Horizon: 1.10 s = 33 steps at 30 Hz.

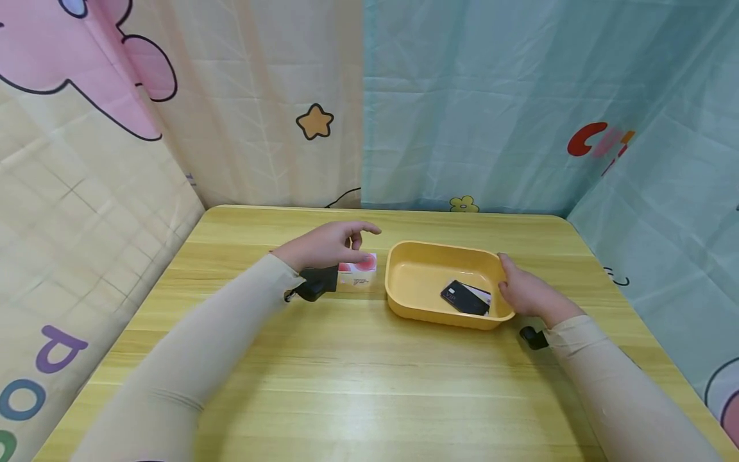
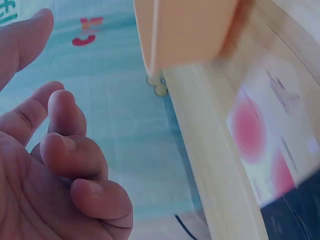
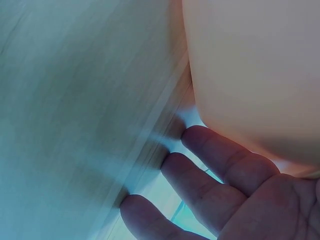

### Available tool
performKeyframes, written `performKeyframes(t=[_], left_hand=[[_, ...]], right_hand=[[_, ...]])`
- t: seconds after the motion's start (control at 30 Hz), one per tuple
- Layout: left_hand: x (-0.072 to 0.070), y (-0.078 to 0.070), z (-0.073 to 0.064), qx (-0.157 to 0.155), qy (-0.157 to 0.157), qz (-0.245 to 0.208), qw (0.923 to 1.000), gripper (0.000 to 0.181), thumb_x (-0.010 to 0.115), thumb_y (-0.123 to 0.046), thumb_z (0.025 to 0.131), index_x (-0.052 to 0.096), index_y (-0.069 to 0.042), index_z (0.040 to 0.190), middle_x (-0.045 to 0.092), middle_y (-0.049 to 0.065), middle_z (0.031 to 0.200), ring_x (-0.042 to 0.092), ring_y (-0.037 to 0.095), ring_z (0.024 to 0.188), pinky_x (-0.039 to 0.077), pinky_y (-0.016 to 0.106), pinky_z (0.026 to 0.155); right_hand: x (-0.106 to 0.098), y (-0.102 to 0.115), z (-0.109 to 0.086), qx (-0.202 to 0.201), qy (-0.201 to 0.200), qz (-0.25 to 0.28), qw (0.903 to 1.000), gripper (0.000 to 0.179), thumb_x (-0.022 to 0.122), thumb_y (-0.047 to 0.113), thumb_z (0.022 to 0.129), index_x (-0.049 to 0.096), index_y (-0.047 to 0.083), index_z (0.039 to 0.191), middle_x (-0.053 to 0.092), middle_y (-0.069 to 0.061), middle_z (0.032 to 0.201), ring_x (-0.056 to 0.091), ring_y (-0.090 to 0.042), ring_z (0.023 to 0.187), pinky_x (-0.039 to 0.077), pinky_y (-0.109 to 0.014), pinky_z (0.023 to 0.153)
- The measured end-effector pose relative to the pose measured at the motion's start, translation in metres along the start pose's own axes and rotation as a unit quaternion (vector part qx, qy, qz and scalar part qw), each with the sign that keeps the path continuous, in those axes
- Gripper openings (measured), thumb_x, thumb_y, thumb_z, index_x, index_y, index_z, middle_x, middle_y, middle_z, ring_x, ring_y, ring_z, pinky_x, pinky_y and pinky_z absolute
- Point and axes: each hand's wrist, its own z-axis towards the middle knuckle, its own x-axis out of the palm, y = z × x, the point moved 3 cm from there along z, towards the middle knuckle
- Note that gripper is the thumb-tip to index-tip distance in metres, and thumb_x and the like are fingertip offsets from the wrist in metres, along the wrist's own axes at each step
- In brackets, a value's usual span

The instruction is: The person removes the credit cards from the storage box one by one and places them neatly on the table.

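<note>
My left hand (image 1: 335, 245) hovers over the table, left of a yellow plastic bin (image 1: 424, 313). Its index finger reaches forward, the other fingers curl loosely, and nothing is between them. Below it lies a pink-and-white printed card (image 1: 360, 277), with a dark flat thing (image 2: 295, 212) adjoining it in the left wrist view. My right hand (image 1: 531, 295) holds the bin's right end, thumb over the rim and other fingers outside the wall. In the right wrist view those fingers (image 3: 210, 195) stretch beside the bin's underside. Inside the bin, a black card (image 1: 464, 298) overlaps a whitish card (image 1: 480, 294).
Everything stands on a light wood-grain table (image 1: 346, 385). Printed cloth curtains (image 1: 462, 115) hang behind its far edge and along both sides. A small black wrist device (image 1: 534, 337) sits under the right wrist.
</note>
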Motion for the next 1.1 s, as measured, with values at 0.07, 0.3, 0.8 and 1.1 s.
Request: performKeyframes(t=[0.07,0.3,0.8,1.1], left_hand=[[0.005,-0.009,0.01,0.013,0.01,0.001,0.9999,0.057,0.076,-0.036,0.097,0.055,-0.027,0.149,0.059,0.002,0.097,0.054,0.019,0.074,0.046,0.035,0.073],[0.022,-0.032,0.039,0.033,0.044,-0.013,0.9984,0.06,0.077,-0.032,0.097,0.052,-0.026,0.152,0.058,0.003,0.094,0.052,0.016,0.072,0.046,0.033,0.074],[0.054,-0.062,0.078,0.057,0.104,0.029,0.9925,0.067,0.075,-0.039,0.098,0.048,-0.019,0.157,0.046,-0.001,0.077,0.044,0.015,0.07,0.04,0.031,0.07],[0.07,-0.075,0.094,0.06,0.127,0.066,0.9879,0.067,0.074,-0.041,0.099,0.048,-0.021,0.158,0.056,0.001,0.091,0.051,0.015,0.083,0.043,0.031,0.077]], right_hand=[[0.0,-0.001,0.001,0.001,0.001,0.0,1.0,0.069,0.035,0.011,0.11,-0.004,-0.011,0.162,0.06,-0.041,0.123,0.062,-0.025,0.071,0.048,-0.035,0.061],[0.0,-0.003,0.003,-0.002,-0.002,-0.007,1.0,0.068,0.037,0.011,0.11,-0.003,-0.011,0.161,0.06,-0.042,0.125,0.065,-0.027,0.079,0.05,-0.036,0.066],[-0.002,0.0,0.002,-0.007,-0.006,-0.008,0.9999,0.068,0.036,0.011,0.109,-0.002,-0.012,0.161,0.06,-0.043,0.124,0.064,-0.026,0.077,0.049,-0.035,0.064],[-0.002,0.0,0.0,-0.017,-0.014,-0.016,0.9996,0.067,0.037,0.009,0.108,0.001,-0.014,0.159,0.066,-0.037,0.105,0.064,-0.025,0.071,0.05,-0.037,0.065]])
